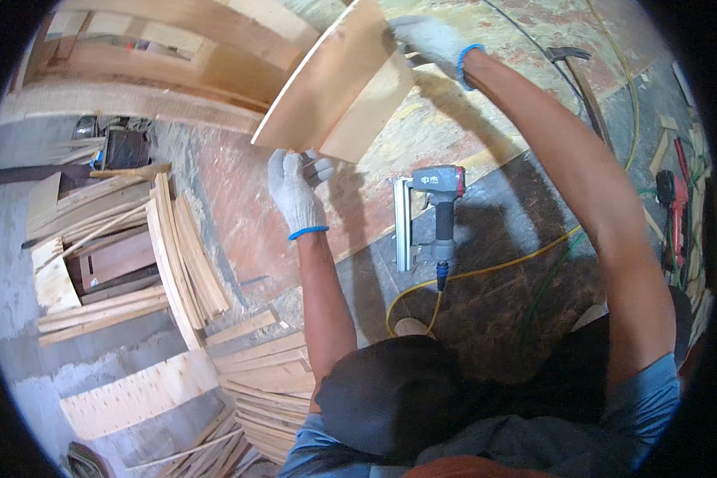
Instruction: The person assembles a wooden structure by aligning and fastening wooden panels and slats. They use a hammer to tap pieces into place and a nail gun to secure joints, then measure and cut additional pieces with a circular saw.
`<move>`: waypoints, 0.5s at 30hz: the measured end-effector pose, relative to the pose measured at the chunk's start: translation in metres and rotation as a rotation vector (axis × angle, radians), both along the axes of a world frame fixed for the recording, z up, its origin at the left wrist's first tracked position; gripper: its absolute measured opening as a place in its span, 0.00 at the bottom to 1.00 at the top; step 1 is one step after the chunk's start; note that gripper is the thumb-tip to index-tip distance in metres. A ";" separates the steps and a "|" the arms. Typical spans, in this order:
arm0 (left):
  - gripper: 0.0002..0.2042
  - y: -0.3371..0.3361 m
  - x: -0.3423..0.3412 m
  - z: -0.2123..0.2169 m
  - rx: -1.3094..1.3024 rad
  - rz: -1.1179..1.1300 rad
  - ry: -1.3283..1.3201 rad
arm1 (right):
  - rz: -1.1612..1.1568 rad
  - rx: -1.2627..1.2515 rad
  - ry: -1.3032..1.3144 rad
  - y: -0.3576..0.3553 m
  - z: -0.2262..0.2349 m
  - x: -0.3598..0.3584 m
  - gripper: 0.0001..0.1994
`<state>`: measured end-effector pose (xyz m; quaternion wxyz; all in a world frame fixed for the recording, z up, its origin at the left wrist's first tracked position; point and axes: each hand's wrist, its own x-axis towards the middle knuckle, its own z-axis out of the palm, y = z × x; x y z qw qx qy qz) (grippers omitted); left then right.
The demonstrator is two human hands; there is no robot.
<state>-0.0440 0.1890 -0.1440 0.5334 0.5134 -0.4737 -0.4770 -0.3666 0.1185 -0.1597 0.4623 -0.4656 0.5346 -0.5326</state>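
Both gloved hands are gripping a curved plywood panel (338, 84) that is standing tilted at about twelve o'clock in the view. Left hand (295, 187), in a white knit glove with a blue cuff, is clasping the panel's lower edge, fingers curling around it. Right hand (426, 40), gloved the same way, is grasping the panel's upper right edge near one o'clock.

Just below the panel, near the centre, a grey and red nail gun (432, 215) is lying on the floor, its magazine pointing toward nine o'clock. A yellow air hose (494, 267) is running from its handle, looping toward six o'clock and out toward three o'clock. A hammer (577, 68) is lying at about two o'clock, beyond the right forearm. A red tool (671, 211) is resting at three o'clock among wood offcuts, and a green cord is winding past it.

Stacked curved wooden strips (183, 255) are leaning at nine o'clock, with more flat slats (267, 370) piling up at seven o'clock. A pale perforated board (135, 394) is lying at eight o'clock. A large curved wooden frame (167, 56) is filling the eleven o'clock area.
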 end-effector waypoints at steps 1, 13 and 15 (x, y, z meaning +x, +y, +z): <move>0.13 0.003 0.003 -0.002 0.034 -0.016 0.130 | 0.024 0.023 -0.041 0.003 -0.001 -0.004 0.15; 0.23 0.075 -0.004 -0.046 0.238 0.026 0.108 | 0.310 0.252 0.041 0.057 -0.033 -0.029 0.16; 0.26 0.084 -0.008 -0.046 0.184 0.055 -0.019 | 0.291 0.256 0.189 0.066 -0.027 -0.016 0.14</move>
